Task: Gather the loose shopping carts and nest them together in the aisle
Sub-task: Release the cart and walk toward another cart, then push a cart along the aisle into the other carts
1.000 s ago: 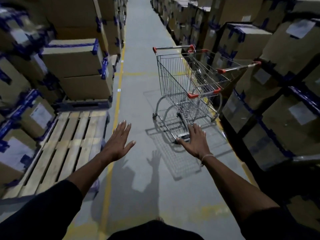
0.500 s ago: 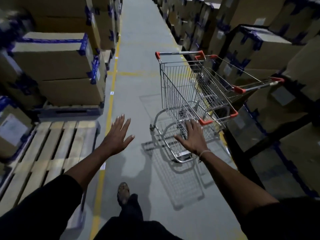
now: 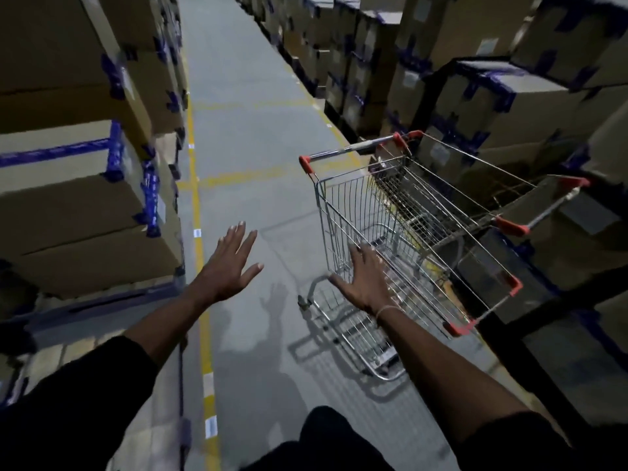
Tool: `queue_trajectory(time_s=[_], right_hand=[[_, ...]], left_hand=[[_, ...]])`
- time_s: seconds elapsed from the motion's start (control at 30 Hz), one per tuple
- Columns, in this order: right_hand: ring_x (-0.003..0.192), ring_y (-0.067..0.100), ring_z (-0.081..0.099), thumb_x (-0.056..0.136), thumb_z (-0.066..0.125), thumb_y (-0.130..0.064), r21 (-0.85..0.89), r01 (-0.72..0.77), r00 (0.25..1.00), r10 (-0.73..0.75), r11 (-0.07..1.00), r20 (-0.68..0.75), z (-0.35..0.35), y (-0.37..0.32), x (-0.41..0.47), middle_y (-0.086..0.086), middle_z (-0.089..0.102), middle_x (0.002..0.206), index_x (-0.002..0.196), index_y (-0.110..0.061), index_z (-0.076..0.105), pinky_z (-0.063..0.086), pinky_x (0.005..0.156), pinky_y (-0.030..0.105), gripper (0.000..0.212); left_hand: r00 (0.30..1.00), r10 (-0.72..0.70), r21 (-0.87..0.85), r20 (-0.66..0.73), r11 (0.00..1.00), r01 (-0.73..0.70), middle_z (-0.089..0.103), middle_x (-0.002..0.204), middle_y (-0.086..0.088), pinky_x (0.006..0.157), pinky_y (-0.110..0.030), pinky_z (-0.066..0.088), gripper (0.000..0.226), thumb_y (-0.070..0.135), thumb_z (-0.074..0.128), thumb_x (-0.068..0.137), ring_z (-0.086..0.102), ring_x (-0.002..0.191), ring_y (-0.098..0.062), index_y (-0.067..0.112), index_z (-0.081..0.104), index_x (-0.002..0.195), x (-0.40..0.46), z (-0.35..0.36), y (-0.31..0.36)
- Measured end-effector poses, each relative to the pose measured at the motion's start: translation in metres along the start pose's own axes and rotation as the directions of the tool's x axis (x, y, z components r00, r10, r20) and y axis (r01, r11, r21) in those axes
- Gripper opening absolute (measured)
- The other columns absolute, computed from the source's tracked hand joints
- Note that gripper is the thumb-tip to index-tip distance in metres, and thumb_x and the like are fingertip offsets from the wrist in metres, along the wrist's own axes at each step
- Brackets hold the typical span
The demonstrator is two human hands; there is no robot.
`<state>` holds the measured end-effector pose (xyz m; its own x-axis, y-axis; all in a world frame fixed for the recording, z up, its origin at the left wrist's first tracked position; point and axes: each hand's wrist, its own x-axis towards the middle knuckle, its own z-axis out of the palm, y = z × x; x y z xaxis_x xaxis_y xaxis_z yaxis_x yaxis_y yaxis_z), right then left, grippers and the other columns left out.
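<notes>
A wire shopping cart [image 3: 343,212] with red corner caps stands at the right side of the aisle, its handle [image 3: 353,149] at the far end. A second cart [image 3: 475,185] sits at an angle against it on the right, its handle [image 3: 543,209] pointing toward the boxes. My right hand [image 3: 365,280] is stretched out with fingers spread at the near left side of the first cart's basket; contact is unclear. My left hand [image 3: 227,266] hovers open over the floor, left of the cart, holding nothing.
Stacked cardboard boxes with blue tape [image 3: 78,205] line the left side, more boxes on dark racks [image 3: 509,107] line the right. A yellow floor line [image 3: 197,212] runs along the left. The grey aisle floor [image 3: 244,96] stretches ahead. My leg [image 3: 326,433] shows at the bottom.
I have walked forward: the carts are nearer and larger and have shifted right. The wooden pallet on the left has slid out of view. Both hands stay spread ahead.
</notes>
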<state>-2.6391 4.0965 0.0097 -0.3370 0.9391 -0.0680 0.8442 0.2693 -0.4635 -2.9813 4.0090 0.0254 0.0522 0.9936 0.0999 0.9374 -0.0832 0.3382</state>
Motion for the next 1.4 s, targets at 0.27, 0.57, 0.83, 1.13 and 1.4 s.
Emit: queue_trajectory(time_s=[0.27,0.57,0.83,1.13,1.4], right_hand=[[0.164,0.028,-0.004,0.093,0.052,-0.079,0.061,-0.007,0.999,0.011,0.998,-0.051,0.005,-0.045,0.163,0.008,-0.001,0.178,0.17,-0.022,0.012,0.002,0.132,0.053,0.104],[0.163,0.032,0.002,0.094,0.06,-0.07,0.247,-0.101,0.98,0.139,0.964,-0.142,-0.015,-0.054,0.351,0.014,0.003,0.177,0.169,-0.018,0.015,0.013,0.131,0.052,0.101],[0.162,0.03,0.013,0.093,0.064,-0.069,0.359,-0.212,0.946,0.283,0.909,-0.16,-0.027,-0.041,0.431,0.015,0.013,0.174,0.169,-0.016,0.013,0.021,0.129,0.043,0.105],[0.107,0.033,0.066,0.092,0.075,-0.046,0.554,-0.378,0.805,0.559,0.742,-0.199,-0.023,-0.045,0.502,0.013,0.059,0.132,0.142,-0.016,0.038,0.057,0.089,0.045,0.069],[0.048,0.02,0.047,0.097,0.047,-0.004,0.954,-0.298,0.381,0.921,0.04,0.08,-0.017,-0.061,0.571,0.011,0.051,0.072,0.097,-0.012,0.051,0.038,0.045,0.028,0.008]], left_hand=[[0.998,0.058,0.014,0.025,0.998,-0.059,-0.013,0.171,-0.007,0.125,-0.047,-0.002,0.082,0.062,0.032,0.1,-0.015,0.157,-0.025,0.018,0.006,0.165,0.151,-0.018,-0.081],[0.971,0.204,0.096,0.123,0.972,-0.216,-0.014,0.17,-0.008,0.127,-0.049,0.001,0.089,0.072,0.021,0.096,-0.013,0.157,-0.027,0.018,0.005,0.165,0.36,-0.041,-0.162],[0.885,0.417,0.047,0.209,0.899,-0.435,-0.006,0.171,-0.014,0.125,-0.058,0.01,0.082,0.048,0.05,0.102,-0.003,0.157,-0.037,0.015,0.009,0.165,0.524,-0.023,-0.155],[0.652,0.711,-0.063,0.263,0.688,-0.723,-0.001,0.171,-0.016,0.125,-0.055,0.01,0.081,0.028,0.061,0.101,-0.001,0.157,-0.039,0.015,0.012,0.164,0.671,0.02,-0.12],[0.39,0.854,-0.175,0.345,0.467,-0.867,-0.006,0.171,-0.013,0.125,-0.054,0.008,0.083,0.026,0.06,0.1,-0.007,0.158,-0.036,0.019,0.007,0.165,0.763,0.033,-0.105]])
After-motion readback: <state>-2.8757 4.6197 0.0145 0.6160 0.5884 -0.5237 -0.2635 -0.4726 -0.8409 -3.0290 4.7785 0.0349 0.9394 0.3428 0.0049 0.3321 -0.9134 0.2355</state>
